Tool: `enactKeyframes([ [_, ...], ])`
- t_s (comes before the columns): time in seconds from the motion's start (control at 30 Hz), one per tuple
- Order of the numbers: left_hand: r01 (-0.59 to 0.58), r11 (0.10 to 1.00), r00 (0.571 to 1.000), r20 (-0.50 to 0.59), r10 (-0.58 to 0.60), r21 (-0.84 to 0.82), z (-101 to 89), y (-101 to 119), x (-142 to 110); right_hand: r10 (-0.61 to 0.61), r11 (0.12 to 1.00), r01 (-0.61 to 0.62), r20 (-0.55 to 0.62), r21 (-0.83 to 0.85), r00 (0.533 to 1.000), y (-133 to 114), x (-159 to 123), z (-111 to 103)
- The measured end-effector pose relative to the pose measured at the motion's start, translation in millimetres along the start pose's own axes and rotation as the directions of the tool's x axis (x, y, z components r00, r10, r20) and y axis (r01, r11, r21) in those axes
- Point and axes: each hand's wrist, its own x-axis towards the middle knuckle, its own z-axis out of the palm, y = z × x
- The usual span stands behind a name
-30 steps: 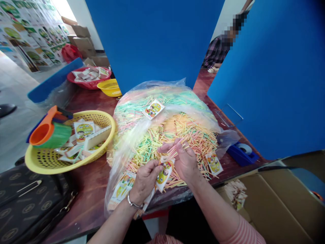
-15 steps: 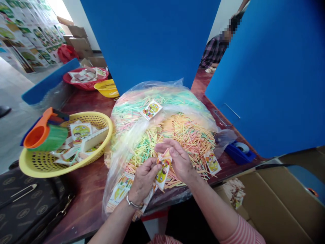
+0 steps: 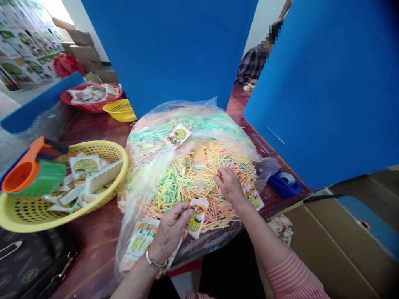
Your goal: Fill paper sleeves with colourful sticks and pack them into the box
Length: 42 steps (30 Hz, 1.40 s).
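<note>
My left hand (image 3: 170, 230), with a bracelet at the wrist, pinches a small printed packet (image 3: 196, 220) with a green cartoon face. Below it is my right hand's reach: a heap of thin pastel sticks (image 3: 174, 178) inside a clear plastic bag (image 3: 137, 216). My right hand (image 3: 230, 187) is on the heap with its fingers bent together; whatever is between them is hidden. One packet (image 3: 178, 136) lies on top of the bag, and another packet (image 3: 254, 197) lies beside my right wrist. More printed packets (image 3: 143, 238) are partly covered by my left forearm.
At left, a yellow basket (image 3: 123, 178) holds packets and an orange scoop (image 3: 23, 174). Behind it stand a red basket (image 3: 93, 109) and a smaller yellow basket (image 3: 120, 111). Blue partitions (image 3: 174, 50) rise ahead. A tape dispenser (image 3: 285, 186) and cardboard box (image 3: 336, 232) are at right.
My right hand has left the packet and moved up and right onto the stick heap. My left hand keeps the packet. The view has shifted slightly right.
</note>
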Motion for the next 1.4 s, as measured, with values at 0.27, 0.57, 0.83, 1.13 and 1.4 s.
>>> enactKeyframes([
  [0.27,-0.028,0.998,1.000,-0.006,0.029,0.062,1.8,2,2,0.032,0.997,-0.030,0.037,-0.073,0.999,-3,11,9],
  [0.57,-0.100,0.968,0.993,-0.037,0.111,0.229,-3.6,1,3,-0.083,0.994,0.094,-0.156,0.061,0.984,-17,15,-27],
  [0.83,-0.103,0.965,0.994,-0.008,0.108,0.241,-2.5,10,4,-0.358,0.865,0.287,0.104,0.412,0.928,-56,-1,-62],
  [1.13,-0.082,0.996,0.995,0.058,0.079,0.038,4.4,0,3,-0.352,0.806,0.213,0.158,0.553,0.922,-70,-26,-31],
  [1.4,-0.115,0.980,0.993,-0.028,0.112,-0.165,29.0,11,1,0.108,0.710,-0.234,0.227,0.664,0.968,-65,-85,-19],
])
